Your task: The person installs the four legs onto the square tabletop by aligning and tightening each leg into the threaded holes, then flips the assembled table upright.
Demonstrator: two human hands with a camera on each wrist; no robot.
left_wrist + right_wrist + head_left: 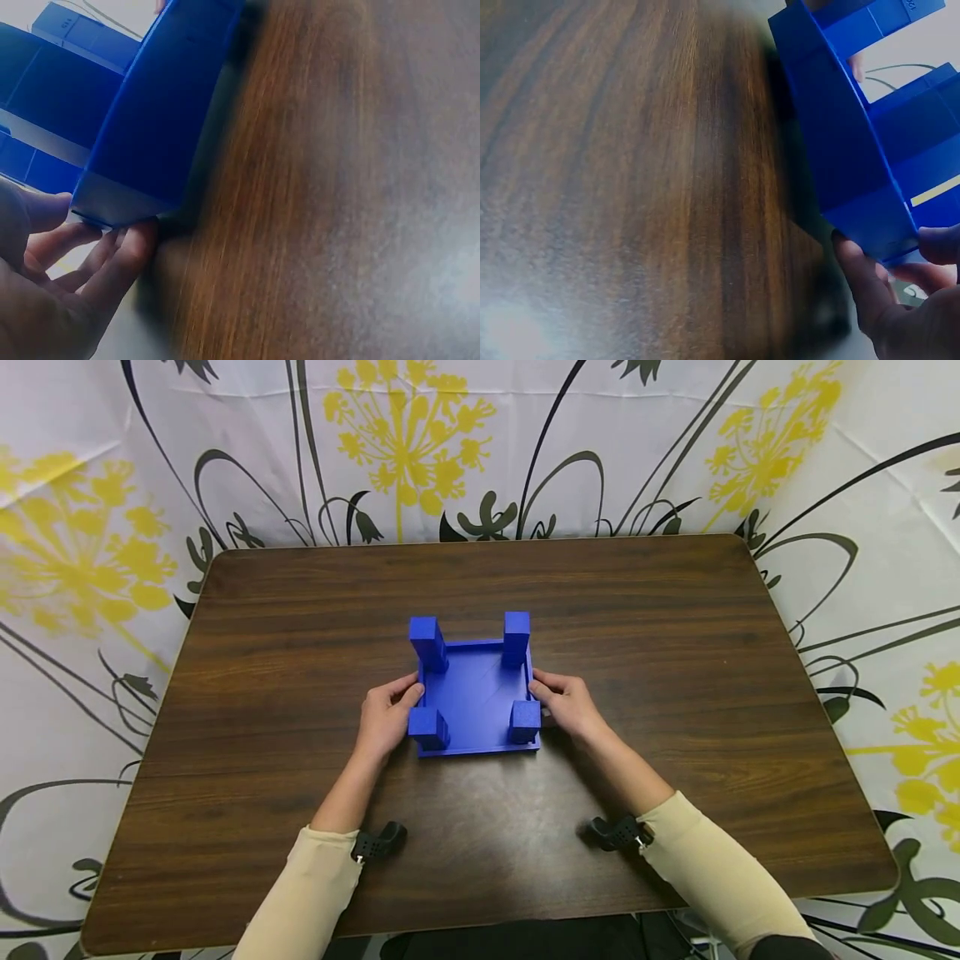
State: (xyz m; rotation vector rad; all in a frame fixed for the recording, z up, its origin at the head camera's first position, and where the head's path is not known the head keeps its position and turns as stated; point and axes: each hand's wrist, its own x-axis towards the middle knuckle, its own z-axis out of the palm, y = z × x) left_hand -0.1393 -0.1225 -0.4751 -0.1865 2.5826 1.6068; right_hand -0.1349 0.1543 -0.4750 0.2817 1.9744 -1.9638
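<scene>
A blue square tray-like piece (pixel 480 702) with a low rim is near the middle of the table, a block-shaped post rising at each corner. By its left edge, between two posts, my left hand (pixel 384 717) pinches the rim, thumb on top. On the opposite edge my right hand (pixel 573 703) grips the rim in the same way. Fingers curl beneath the blue side wall (pixel 161 105) in the left wrist view. In the right wrist view, thumb and fingers clasp a corner of the blue piece (pixel 832 120). It appears slightly above the tabletop; its underside is hidden.
Dark wood-grain table (pixel 675 652) spreads out on all sides of the blue piece. A white curtain (pixel 465 443) with yellow flowers and grey stems hangs behind the table and along both sides. Black straps (pixel 381 841) are worn on both forearms over pale sleeves.
</scene>
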